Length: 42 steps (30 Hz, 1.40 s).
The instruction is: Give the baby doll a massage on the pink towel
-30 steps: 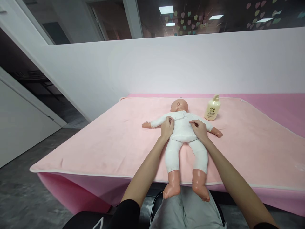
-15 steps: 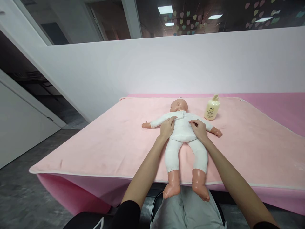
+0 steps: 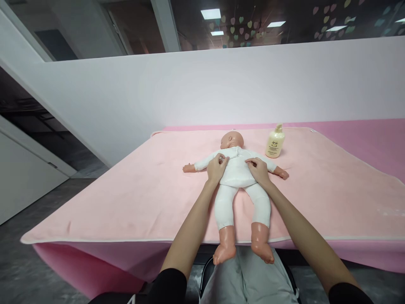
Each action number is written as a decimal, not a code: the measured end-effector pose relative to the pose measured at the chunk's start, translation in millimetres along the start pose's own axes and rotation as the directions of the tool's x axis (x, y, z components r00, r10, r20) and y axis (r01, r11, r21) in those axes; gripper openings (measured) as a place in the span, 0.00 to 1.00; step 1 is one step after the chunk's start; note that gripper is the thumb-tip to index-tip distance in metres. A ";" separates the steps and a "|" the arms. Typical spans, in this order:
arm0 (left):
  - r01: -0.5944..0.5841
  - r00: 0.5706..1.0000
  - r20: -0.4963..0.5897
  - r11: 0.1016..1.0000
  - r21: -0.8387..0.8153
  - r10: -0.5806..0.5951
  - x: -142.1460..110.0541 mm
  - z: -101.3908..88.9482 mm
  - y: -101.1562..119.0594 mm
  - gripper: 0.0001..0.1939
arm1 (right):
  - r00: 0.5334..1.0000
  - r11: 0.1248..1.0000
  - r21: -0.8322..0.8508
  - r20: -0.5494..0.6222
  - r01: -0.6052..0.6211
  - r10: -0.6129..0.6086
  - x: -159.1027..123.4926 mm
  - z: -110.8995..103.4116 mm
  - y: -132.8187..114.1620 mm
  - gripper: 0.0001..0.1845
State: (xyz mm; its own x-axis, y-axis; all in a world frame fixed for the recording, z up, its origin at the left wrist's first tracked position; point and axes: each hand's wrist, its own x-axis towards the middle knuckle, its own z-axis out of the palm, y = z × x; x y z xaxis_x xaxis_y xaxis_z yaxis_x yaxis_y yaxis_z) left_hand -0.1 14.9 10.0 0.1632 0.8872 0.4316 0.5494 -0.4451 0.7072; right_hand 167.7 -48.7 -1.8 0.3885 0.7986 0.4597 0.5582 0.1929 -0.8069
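A baby doll (image 3: 238,173) in white top and leggings lies on the pink blanket (image 3: 136,190), its bald head farthest from me and turned left. Its arms spread sideways and its bare feet hang over the near edge. My left hand (image 3: 217,167) rests at the left side of the doll's torso, fingers curled in a pinch against the top. My right hand (image 3: 257,169) is at the opposite side, thumb and fingers also drawn together on the torso. Whether cloth is caught between the fingertips is hidden.
A pale yellow pump bottle (image 3: 275,142) stands upright beyond the doll's right-hand arm. Behind the table rises a white wall (image 3: 202,88) with a window above. The blanket's near edge lies close to my lap.
My left fingers have curled in and drawn back slightly from the middle of the doll's torso. My right hand stays at its side. The whole view has shifted a little.
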 end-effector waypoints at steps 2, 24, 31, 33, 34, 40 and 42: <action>0.047 0.998 -0.045 0.998 -0.036 -0.049 1.9 2.4 -0.3 0.13 | 1.000 1.000 0.008 0.006 0.006 -0.006 0.0 0.4 0.6 0.13; 0.055 0.998 -0.029 0.998 -0.010 -0.055 3.8 6.4 -6.7 0.12 | 0.835 0.824 0.290 -0.123 -0.486 0.536 4.8 3.5 15.9 0.14; 0.055 0.996 -0.062 0.998 -0.023 -0.057 1.4 7.4 -6.7 0.12 | 0.764 0.674 0.425 0.069 -0.604 0.641 0.3 -1.2 -2.5 0.15; 0.048 0.993 -0.101 0.998 -0.051 -0.053 0.6 8.1 -7.6 0.11 | 0.718 0.576 0.491 0.162 -0.654 0.677 -0.8 -3.5 -7.4 0.15; 0.044 0.991 -0.123 0.997 -0.071 -0.053 0.2 8.4 -8.2 0.11 | 0.683 0.506 0.524 0.221 -0.686 0.697 -1.1 -4.4 -9.3 0.17; 0.013 0.985 -0.169 0.986 -0.169 -0.042 0.9 9.0 -14.0 0.08 | 0.576 0.226 0.568 0.570 -0.791 0.585 -1.2 -7.1 -8.9 0.29; 0.005 0.985 -0.169 0.984 -0.178 -0.035 1.2 8.9 -15.4 0.08 | 0.573 0.249 0.535 0.611 -0.808 0.547 -1.0 -7.7 -5.8 0.30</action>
State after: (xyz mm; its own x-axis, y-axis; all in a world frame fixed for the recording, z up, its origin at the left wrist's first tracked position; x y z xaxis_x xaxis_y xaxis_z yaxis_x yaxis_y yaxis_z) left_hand -1.1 23.9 -5.3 0.0027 0.8690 0.4948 0.3958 -0.4553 0.7975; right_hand 169.8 -55.0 5.3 0.0799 0.9112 -0.4041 -0.5665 -0.2921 -0.7706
